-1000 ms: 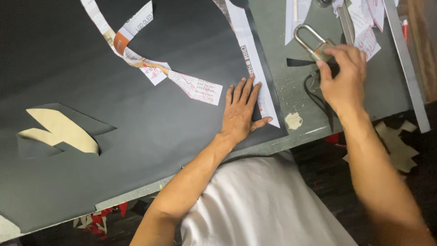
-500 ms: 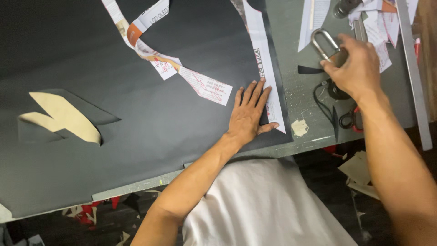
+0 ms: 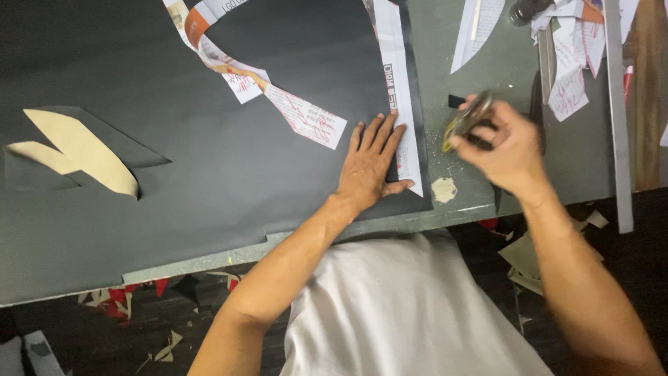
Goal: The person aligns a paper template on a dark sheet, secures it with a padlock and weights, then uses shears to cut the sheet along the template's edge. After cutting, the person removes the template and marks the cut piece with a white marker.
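Left hand (image 3: 369, 163) lies flat, fingers spread, palm down on the big dark sheet (image 3: 174, 160) that covers most of the counter (image 3: 480, 174), fingertips touching the long white paper strip (image 3: 400, 97) running along the sheet's right edge. Right hand (image 3: 504, 143) hovers just above the bare counter to the right of the sheet, fingers curled tight around a shiny metal tool (image 3: 470, 120), blurred, so its exact kind is hard to tell. Just below that hand, a small pale scrap (image 3: 444, 189) sits on the counter. Up left, a curving chain of printed paper pieces (image 3: 271, 87) lies across the sheet. Far left, a tan cut-out shape (image 3: 76, 150) rests on the sheet. More paper scraps (image 3: 574, 63) pile up at top right beside a metal ruler (image 3: 618, 118)
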